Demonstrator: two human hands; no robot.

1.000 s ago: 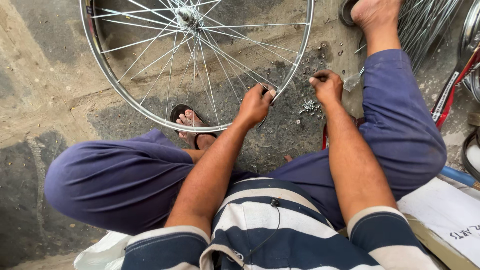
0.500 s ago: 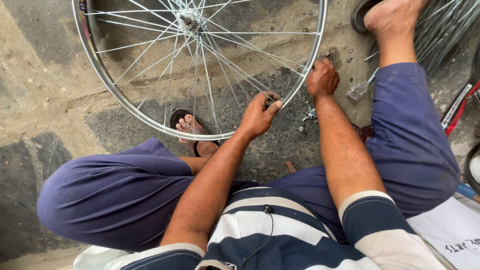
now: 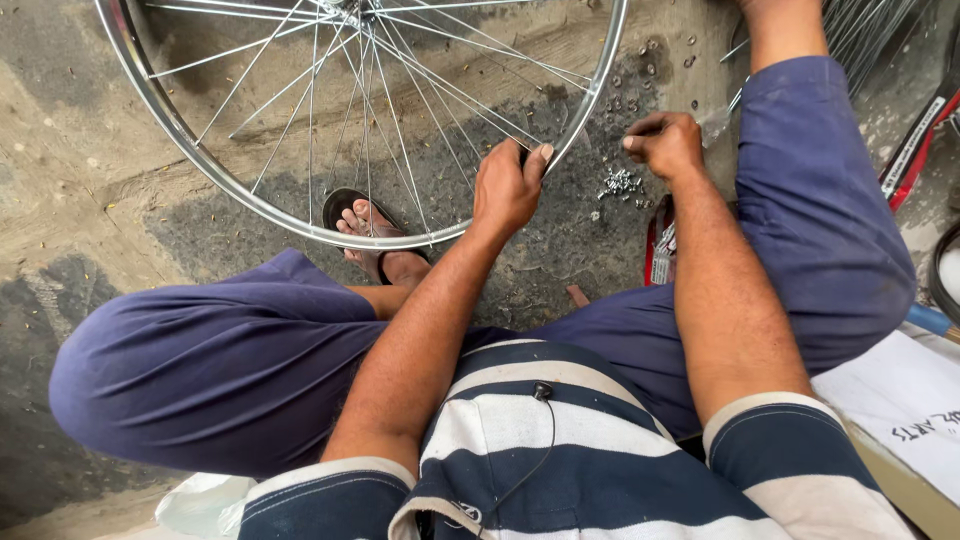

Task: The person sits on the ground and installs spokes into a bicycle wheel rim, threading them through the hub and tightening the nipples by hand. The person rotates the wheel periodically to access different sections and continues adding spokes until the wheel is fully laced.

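A silver spoked bicycle wheel rim stands on the concrete floor in front of me. My left hand grips the rim's lower right edge, thumb over the metal. My right hand hovers just right of the rim with its fingertips pinched together; whether a small part sits between them is too small to tell. Directly below that hand lies a small heap of silver spoke nipples. Thin spokes cross inside the rim.
My left foot in a dark sandal rests under the rim. A bundle of loose spokes lies at top right, a red bicycle frame part at the right edge, and a white sheet at lower right.
My right hand has drawn back from the rim's edge to hover over the heap of nipples. The left hand keeps its grip on the rim.
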